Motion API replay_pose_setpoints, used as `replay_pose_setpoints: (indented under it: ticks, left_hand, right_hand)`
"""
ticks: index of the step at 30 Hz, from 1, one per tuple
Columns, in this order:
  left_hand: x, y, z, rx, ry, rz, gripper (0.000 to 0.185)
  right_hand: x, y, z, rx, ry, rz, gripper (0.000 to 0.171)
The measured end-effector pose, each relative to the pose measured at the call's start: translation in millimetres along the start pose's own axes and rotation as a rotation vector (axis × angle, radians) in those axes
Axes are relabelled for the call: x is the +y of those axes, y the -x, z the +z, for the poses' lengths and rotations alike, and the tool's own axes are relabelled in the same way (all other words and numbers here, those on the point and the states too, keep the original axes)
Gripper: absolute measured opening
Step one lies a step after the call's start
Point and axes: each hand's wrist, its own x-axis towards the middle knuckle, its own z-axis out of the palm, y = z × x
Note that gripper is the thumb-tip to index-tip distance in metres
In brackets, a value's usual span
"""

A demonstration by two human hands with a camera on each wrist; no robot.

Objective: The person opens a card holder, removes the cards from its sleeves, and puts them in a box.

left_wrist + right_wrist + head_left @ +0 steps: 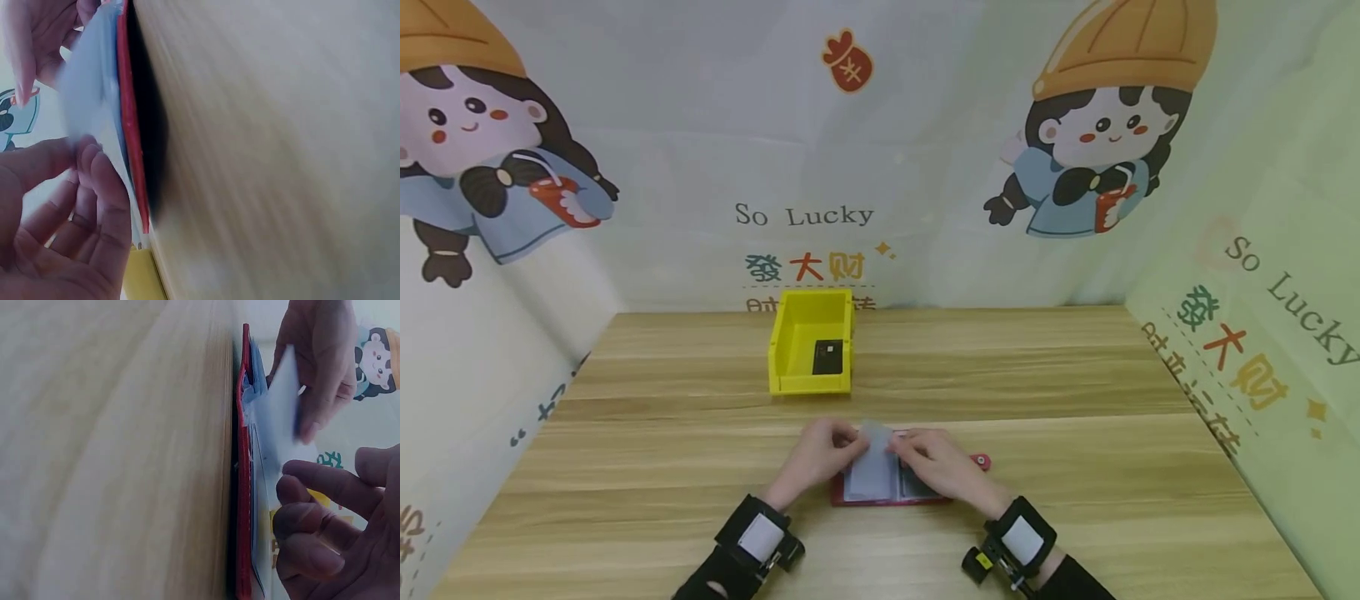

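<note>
both hands (880,458) hide the card holder's (880,487) sleeve, probably pinched.

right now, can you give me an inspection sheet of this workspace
surface: wooden table, light planks.
job's things: red card holder lying open on the table, a clear sleeve page lifted; yellow bin behind it with a black card inside.
clutter: nothing seen.
hands: left hand and right hand both pinch the sleeve page; fingers curled on its edge.
cables: nothing seen.
surroundings: cartoon-print backdrop on three sides.
</note>
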Motion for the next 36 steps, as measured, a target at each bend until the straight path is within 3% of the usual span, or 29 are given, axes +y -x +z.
replay_pose_setpoints:
  ticks: [5,11,14,18,22,28,32,36]
  left_hand:
    - [2.5,3.8,0.9,0.055,-0.034,-0.075,0.009]
    - [4.0,3.5,2.3,0.091,-0.063,-0.147,0.041]
    - [5.5,3.5,2.8,0.086,-0.085,-0.155,0.049]
    - [7.8,3.1,4.8,0.084,-0.122,-0.123,0.039]
    - [12.9,1.7,8.9,0.079,-0.180,-0.035,0.024]
    - [27.6,-4.3,19.6,-0.008,-0.218,0.084,0.013]
    - [33.5,-10.5,27.3,-0.063,-0.208,0.090,0.010]
    - [32.0,-14.9,33.3,-0.054,-0.217,0.055,0.007]
  right_hand:
    - [-1,-3,1,-0.028,0.037,0.015,0.043]
    - [1,-5,1,-0.058,0.052,-0.011,0.044]
    - [2,-4,0,-0.071,0.053,-0.021,0.036]
    - [5,0,-5,-0.064,0.035,-0.006,0.022]
    - [13,4,-14,-0.032,0.020,0.026,0.012]
    - [26,13,-31,-0.015,0.069,0.115,0.022]
    - [31,14,-37,-0.050,0.083,0.155,0.025]
    - [32,13,-40,-0.101,0.032,0.202,0.024]
